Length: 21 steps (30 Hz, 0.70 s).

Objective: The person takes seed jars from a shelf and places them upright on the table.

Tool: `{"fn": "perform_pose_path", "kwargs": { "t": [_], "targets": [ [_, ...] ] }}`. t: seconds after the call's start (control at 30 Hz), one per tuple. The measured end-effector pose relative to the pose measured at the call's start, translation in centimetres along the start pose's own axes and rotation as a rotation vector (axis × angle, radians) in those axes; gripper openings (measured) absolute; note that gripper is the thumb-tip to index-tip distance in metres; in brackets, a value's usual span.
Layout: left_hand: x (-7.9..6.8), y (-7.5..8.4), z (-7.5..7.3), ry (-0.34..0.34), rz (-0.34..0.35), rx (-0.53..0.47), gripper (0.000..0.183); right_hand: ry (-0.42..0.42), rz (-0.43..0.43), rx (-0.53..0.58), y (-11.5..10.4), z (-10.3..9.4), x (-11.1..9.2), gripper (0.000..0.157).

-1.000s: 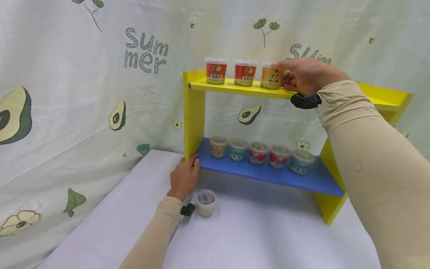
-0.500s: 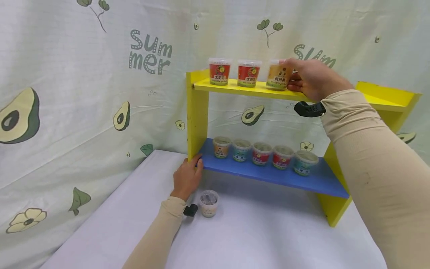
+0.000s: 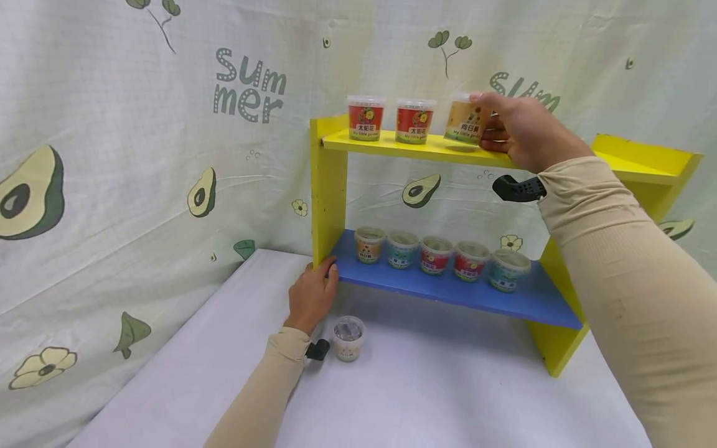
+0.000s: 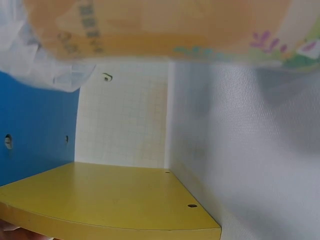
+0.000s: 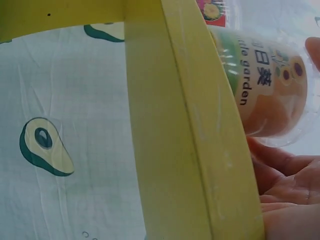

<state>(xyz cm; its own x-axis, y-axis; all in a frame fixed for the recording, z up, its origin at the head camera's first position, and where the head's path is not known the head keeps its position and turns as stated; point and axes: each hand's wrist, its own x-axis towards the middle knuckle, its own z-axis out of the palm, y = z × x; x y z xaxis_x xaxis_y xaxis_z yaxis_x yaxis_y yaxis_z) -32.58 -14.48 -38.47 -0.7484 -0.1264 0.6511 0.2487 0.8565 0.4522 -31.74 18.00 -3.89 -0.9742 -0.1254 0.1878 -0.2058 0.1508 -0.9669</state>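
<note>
My right hand (image 3: 532, 134) grips a clear plastic cup with an orange sunflower label (image 3: 463, 121). The cup tilts slightly just over the yellow top board (image 3: 386, 148), a shadow beneath it. In the right wrist view the fingers (image 5: 282, 165) lie beside that cup, with the board's edge in front. Down at the left, my left hand (image 3: 313, 295) holds the shelf's yellow side panel (image 3: 327, 199) at the front corner of the blue board (image 3: 448, 291). A pale-labelled cup (image 3: 348, 339) stands on the table by the left wrist; its orange label (image 4: 165, 30) fills the top of the left wrist view.
Two red-labelled cups (image 3: 366, 119) stand at the left of the top board. A row of several cups with orange, teal and red labels (image 3: 436, 256) occupies the blue board. Behind the shelf hangs a printed curtain (image 3: 252, 174); white cloth covers the table (image 3: 426, 386).
The orange-labelled cup has moved a little right, away from the red-labelled cups, then risen and tilted in my right hand. My left hand keeps its place on the shelf.
</note>
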Motion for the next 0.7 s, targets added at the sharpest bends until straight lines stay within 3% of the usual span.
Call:
{"fn": "perform_pose_path", "kwargs": {
  "t": [0.23, 0.7],
  "targets": [
    [0.1, -0.1, 0.2, -0.001, 0.002, -0.001, 0.043, 0.0, -0.114, -0.031, 0.5, 0.1, -0.6, 0.058],
    [0.0, -0.1, 0.3, 0.005, 0.0, 0.006, 0.045, -0.092, -0.252, -0.19, 1.1, 0.5, -1.6, 0.061]
  ]
}}
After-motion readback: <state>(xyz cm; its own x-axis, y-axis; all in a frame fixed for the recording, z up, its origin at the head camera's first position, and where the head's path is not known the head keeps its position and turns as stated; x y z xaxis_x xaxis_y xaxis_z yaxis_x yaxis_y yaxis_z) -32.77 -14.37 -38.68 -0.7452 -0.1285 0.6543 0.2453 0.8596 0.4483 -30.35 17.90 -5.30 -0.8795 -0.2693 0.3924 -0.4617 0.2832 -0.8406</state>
